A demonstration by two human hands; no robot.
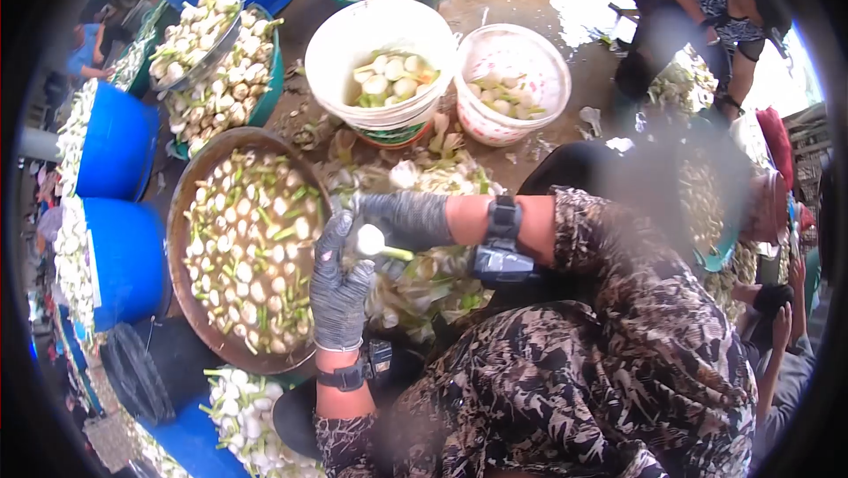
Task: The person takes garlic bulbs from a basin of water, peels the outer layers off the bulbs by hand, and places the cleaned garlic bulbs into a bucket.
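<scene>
My left hand, in a grey glove, is closed at the right rim of a wide brown basin. A white garlic bulb with a short green stem sits between my two hands, its stem pointing right. My left fingers and thumb are around its left side. My right hand, gloved the same way, is curled just behind and above the bulb; its fingertips are partly hidden, and what they grip cannot be made out. Beside my left hand, the brown basin holds many trimmed bulbs in liquid. Peeled skins and leaves lie below my hands.
A white bucket and a smaller white tub stand ahead, with bulbs inside. Blue tubs heaped with garlic line the left. A green basin holds untrimmed garlic. Another person bends over at the upper right.
</scene>
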